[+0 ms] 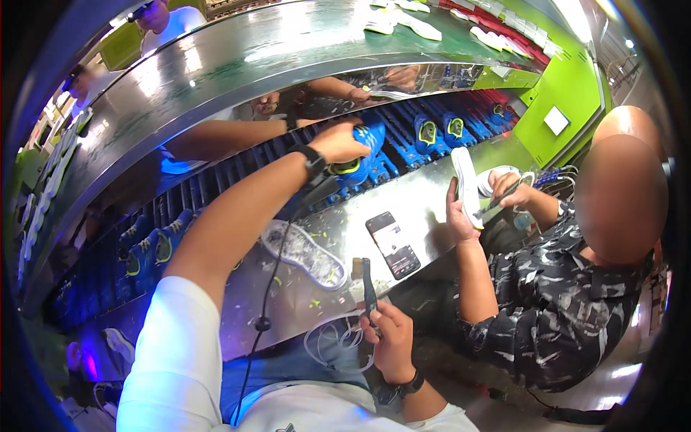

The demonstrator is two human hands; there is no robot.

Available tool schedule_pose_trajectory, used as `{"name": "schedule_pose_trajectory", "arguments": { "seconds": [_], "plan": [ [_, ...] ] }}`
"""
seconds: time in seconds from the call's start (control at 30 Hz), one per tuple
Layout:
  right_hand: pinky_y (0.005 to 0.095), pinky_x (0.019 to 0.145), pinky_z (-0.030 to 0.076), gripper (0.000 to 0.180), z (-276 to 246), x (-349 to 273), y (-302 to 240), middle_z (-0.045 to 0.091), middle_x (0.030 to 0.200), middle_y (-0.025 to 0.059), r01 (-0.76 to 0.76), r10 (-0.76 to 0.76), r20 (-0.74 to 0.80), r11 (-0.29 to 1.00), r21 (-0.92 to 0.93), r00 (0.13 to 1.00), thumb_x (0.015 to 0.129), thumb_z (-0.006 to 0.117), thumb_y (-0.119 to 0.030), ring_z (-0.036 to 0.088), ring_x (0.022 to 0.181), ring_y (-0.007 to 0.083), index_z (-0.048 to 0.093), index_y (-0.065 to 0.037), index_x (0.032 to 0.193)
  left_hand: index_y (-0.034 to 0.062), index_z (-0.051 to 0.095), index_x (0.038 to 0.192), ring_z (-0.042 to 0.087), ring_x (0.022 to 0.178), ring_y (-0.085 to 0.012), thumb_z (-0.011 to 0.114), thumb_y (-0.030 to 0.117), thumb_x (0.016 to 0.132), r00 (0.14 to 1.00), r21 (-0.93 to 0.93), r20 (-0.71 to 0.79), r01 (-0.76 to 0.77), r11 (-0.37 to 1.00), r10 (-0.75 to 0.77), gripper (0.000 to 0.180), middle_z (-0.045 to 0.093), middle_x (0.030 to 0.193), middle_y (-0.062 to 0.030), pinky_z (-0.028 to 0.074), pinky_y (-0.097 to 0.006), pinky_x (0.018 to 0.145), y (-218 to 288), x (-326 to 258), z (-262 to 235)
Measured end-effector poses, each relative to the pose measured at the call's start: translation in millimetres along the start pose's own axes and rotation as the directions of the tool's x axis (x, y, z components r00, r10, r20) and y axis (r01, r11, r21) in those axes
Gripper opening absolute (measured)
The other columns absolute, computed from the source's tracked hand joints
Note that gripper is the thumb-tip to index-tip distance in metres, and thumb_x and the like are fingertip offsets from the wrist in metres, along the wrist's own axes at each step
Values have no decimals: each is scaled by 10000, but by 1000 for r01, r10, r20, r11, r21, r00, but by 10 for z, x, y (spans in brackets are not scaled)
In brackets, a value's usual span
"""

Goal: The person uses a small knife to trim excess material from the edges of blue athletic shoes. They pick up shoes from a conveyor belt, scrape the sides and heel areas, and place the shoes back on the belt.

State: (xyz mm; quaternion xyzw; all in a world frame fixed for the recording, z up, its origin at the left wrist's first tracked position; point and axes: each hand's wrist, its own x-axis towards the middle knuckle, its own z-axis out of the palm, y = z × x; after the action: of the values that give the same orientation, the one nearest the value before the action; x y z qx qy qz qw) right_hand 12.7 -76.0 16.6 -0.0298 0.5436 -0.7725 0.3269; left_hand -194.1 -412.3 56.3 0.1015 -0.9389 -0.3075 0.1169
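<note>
My left hand [340, 142] reaches across the metal ledge to the rack and is closed on a blue shoe upper [371, 135] with a yellow-green collar. Near my lap, my right hand [392, 338] grips a dark-handled brush [369, 288], its short bristle head pointing up. Between my arms a white shoe sole [306, 253] lies on the ledge with its hollow inner side up. A phone [393, 245] with a lit screen rests to the right of the sole.
Several blue shoes [426, 135] stand along the slatted conveyor [392, 119]. To the right a co-worker [568, 302] holds a white sole [466, 183] and a brush. A dark cord [276, 270] hangs across my view. White soles [403, 25] lie on the green upper belt [288, 43].
</note>
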Motion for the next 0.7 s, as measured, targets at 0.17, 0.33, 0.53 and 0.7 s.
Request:
{"name": "schedule_pose_trajectory", "arguments": {
  "seconds": [0.17,0.33,0.53,0.7],
  "plan": [
    [199,547,336,315,-97,59,-29,627,815,59,-35,34,-75,999,-11,997,930,546,-81,482,634,72,683,102,1147,34,614,1376,639,1220,-387,761,363,700,995,145,88,-55,988,42,767,659,1309,-256,508,-411,1045,343,801,634],
    [203,555,341,311,-192,75,-75,643,821,69,-42,40,-139,999,-12,989,931,545,-57,470,617,70,682,103,1160,57,720,1061,714,1043,-358,689,216,754,998,218,53,-43,975,32,347,733,1088,-198,572,-437,887,407,1225,1141],
    [201,560,341,315,-305,69,-41,650,821,65,-67,67,-169,998,4,983,925,561,-59,467,615,64,677,100,1171,67,757,1070,715,1086,-350,711,252,800,993,335,86,49,941,-83,331,743,1127,-193,575,-455,915,161,1477,1533],
    [199,560,341,311,-252,68,-1,654,821,58,-90,89,-147,996,5,985,924,580,-88,466,614,57,680,91,1158,52,645,1307,671,1170,-378,720,452,857,990,263,100,74,962,-103,607,693,1241,-243,534,-450,1006,70,1297,1352]
  ]
}}
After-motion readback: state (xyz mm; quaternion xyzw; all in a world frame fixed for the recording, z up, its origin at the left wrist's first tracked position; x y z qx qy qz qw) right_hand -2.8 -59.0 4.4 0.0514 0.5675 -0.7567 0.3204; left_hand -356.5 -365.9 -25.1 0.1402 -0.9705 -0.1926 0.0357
